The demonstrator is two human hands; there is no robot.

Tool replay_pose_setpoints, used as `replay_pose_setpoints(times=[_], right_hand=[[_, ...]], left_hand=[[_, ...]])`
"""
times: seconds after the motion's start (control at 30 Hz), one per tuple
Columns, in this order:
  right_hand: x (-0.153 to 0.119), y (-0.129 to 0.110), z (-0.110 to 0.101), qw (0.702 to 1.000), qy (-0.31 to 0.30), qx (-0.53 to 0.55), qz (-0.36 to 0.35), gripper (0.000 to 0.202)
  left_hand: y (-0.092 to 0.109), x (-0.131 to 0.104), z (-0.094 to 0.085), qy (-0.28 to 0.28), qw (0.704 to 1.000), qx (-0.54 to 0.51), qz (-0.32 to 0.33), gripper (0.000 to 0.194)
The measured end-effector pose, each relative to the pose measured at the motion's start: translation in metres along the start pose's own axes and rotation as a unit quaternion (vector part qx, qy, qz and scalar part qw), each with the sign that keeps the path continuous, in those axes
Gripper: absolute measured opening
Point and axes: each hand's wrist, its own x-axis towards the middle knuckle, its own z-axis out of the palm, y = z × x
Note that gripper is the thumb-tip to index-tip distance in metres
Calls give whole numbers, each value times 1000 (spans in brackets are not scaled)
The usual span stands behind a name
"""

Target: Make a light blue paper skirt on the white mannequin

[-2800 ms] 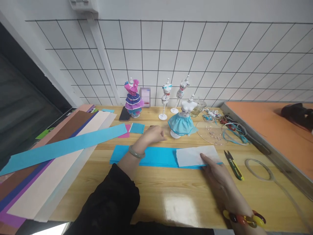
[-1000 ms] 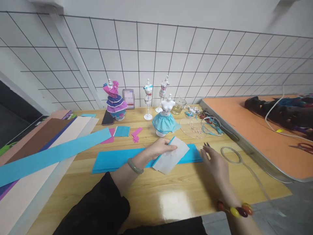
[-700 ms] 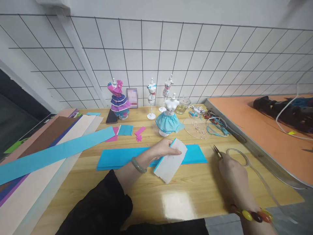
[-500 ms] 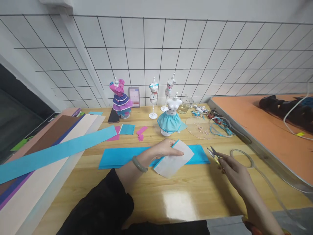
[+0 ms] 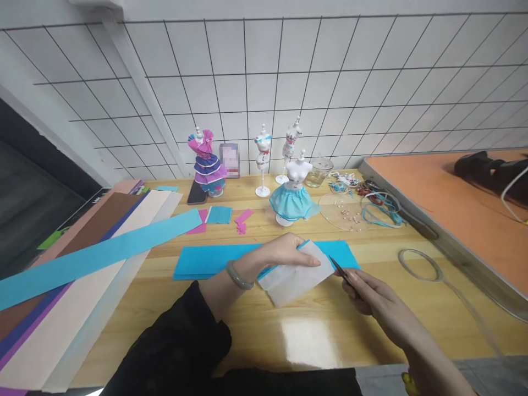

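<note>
My left hand (image 5: 291, 251) pinches a folded piece of whitish, translucent paper (image 5: 297, 278) with a blue edge along its top. It is held over a long blue folded strip (image 5: 206, 261) lying on the table. In my right hand (image 5: 373, 291) is a small pair of scissors (image 5: 345, 276), its dark blades pointing up and left. The blade tips are at the paper's right corner; whether they touch it I cannot tell. Just behind my left hand stands a small white dress form (image 5: 297, 171) wearing a pale turquoise skirt (image 5: 292, 203).
Coloured sheets (image 5: 111, 275) cover the left side, with a light blue strip (image 5: 103, 250) across them. Behind stand a form in a purple ruffled dress (image 5: 208, 168), two slim white forms, and a glass jar (image 5: 318, 171). Cords (image 5: 381, 206) and a clear tube coil (image 5: 418, 265) lie right.
My right hand has brought the scissors leftward to the paper's right corner, and the blades have come together. The paper is slightly lower and tilted. The whole view has shifted a little.
</note>
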Motion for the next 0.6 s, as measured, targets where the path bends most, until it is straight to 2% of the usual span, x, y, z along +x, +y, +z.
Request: replay_pose_setpoints(times=[0.3, 0.47, 0.6], right_hand=[[6, 3, 8, 1000, -5, -7, 3, 47], [9, 1, 13, 1000, -2, -9, -10, 47], [10, 2, 15, 1000, -3, -7, -17, 46]], left_hand=[[11, -7, 1, 8, 1000, 12, -10, 36], [10, -5, 0, -1, 999, 23, -23, 32], [5, -2, 0, 5, 999, 40, -17, 36]])
